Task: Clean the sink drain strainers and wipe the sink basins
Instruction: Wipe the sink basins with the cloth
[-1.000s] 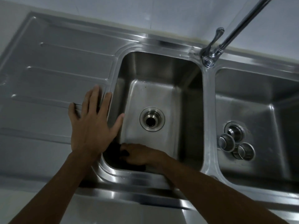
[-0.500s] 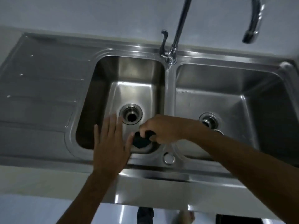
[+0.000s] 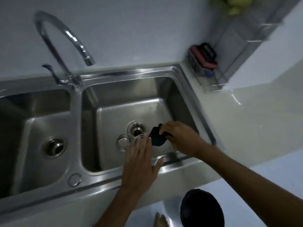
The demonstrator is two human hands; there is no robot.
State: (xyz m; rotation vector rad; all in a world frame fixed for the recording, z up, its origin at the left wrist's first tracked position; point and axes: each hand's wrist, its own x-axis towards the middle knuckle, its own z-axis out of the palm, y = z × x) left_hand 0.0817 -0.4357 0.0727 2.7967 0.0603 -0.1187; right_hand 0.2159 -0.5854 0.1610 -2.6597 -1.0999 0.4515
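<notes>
A steel double sink fills the head view. In the right basin [image 3: 165, 89] my right hand [image 3: 182, 136] grips a dark cloth [image 3: 156, 136] low near the floor, just right of the open drain [image 3: 136, 130]. A round metal strainer [image 3: 123, 141] lies left of that drain; part of it is hidden behind my left hand [image 3: 141, 163]. That hand hovers open, fingers spread, over the basin's front rim. The left basin [image 3: 32, 112] shows its own open drain [image 3: 54, 147].
A curved chrome faucet [image 3: 65, 38] rises behind the divider, spout over the right basin. A wire rack [image 3: 203, 68] with a red-and-black scrubber sits at the back right corner. A white counter [image 3: 254, 115] runs to the right. A dark round bin [image 3: 201, 210] stands on the floor below.
The view has swung right, from the left basin to the right one. My right hand carried the dark cloth across the divider into the right basin; my left hand followed, still open.
</notes>
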